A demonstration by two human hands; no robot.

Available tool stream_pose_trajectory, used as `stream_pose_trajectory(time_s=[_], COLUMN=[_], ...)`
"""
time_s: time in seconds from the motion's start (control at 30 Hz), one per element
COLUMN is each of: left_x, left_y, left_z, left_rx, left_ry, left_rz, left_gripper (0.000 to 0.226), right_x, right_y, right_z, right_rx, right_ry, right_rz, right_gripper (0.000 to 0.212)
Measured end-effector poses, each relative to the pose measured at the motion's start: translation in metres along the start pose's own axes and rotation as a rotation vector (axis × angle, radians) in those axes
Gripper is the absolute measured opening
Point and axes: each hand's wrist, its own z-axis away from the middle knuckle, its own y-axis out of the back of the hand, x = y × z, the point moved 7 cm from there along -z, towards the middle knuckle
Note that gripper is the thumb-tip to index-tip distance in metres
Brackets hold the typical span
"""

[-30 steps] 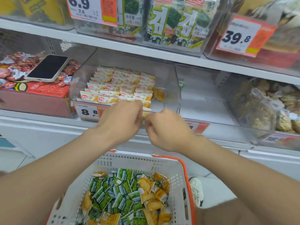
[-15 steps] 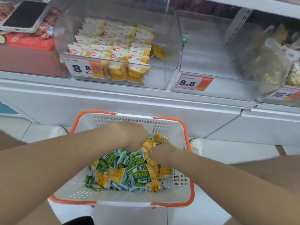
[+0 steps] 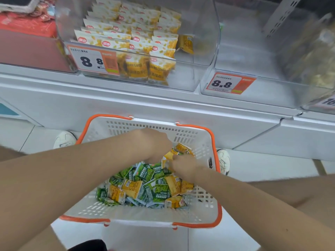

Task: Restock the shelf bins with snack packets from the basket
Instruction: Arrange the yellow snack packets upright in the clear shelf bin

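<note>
The person bends over the basket (image 3: 126,125), which sits on the floor right under the shelf. Both hands are deep in it, at the far right corner. A small heap of yellow packets (image 3: 183,149) lies there, right at the fingertips and touching both hands.

The right hand (image 3: 184,167) comes at the heap from the near side. Its fingers are curled onto a yellow packet and hold it. The left hand (image 3: 154,144) comes from the left, with its fingers bent down and tucked under. The back of the hand hides the tips, so I cannot tell if it holds anything.

The packets in the heap point every which way, so there is no one long side to line up with. The rest of the basket is a jumble of green packets (image 3: 147,173) with more yellow ones mixed in.

I think the yellow ones belong in the clear bin (image 3: 183,80), which is straight up from the hands and a little to the left. It has the same yellow packets in neat rows. Both hands are about as near to it as each other. To get in, the packets must go up and over its front wall.

The top of that bin is cut off from view. The bin next to it (image 3: 272,95), with the 8.8 tag (image 3: 229,83), is hard to see into from here. The hands are a bit blurry too.
</note>
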Motion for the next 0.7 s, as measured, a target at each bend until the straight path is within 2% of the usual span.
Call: stream_pose_trajectory(time_s=[0.03,0.07,0.2,0.3,0.37,0.43,0.5,0.6,0.7], left_x=[-0.003,-0.007,-0.034,-0.061,-0.075,-0.086,-0.095,-0.103,-0.114], left_y=[0.002,0.004,0.02,0.036,0.051,0.069,0.083,0.1,0.122], left_z=[0.002,0.003,0.019,0.034,0.046,0.06,0.074,0.092,0.113], left_rx=[0.002,0.005,0.026,0.094,0.183,0.311,0.416,0.515,0.77], left_ry=[0.011,0.022,0.112,0.154,0.143,0.108,0.068,0.006,0.024], left_rz=[0.014,0.024,0.088,0.207,0.32,0.492,0.672,0.894,1.093], left_gripper=[0.011,0.012,0.014,0.019,0.026,0.023,0.015,0.017,0.007], right_x=[0.004,0.008,0.016,0.014,0.012,0.01,0.01,0.014,0.015], right_y=[0.009,0.019,0.066,0.112,0.141,0.167,0.19,0.221,0.235], right_z=[0.0,0.001,0.015,0.031,0.044,0.058,0.07,0.09,0.102], right_rx=[0.035,0.069,0.198,0.293,0.357,0.423,0.489,0.633,0.714], right_ry=[-0.022,-0.041,-0.125,-0.129,-0.121,-0.107,-0.1,-0.097,-0.078], right_rz=[-0.12,-0.25,-0.71,-0.945,-1.069,-1.179,-1.22,-1.278,-1.469], right_gripper=[0.017,0.016,0.048,0.051,0.041,0.031,0.031,0.03,0.041])
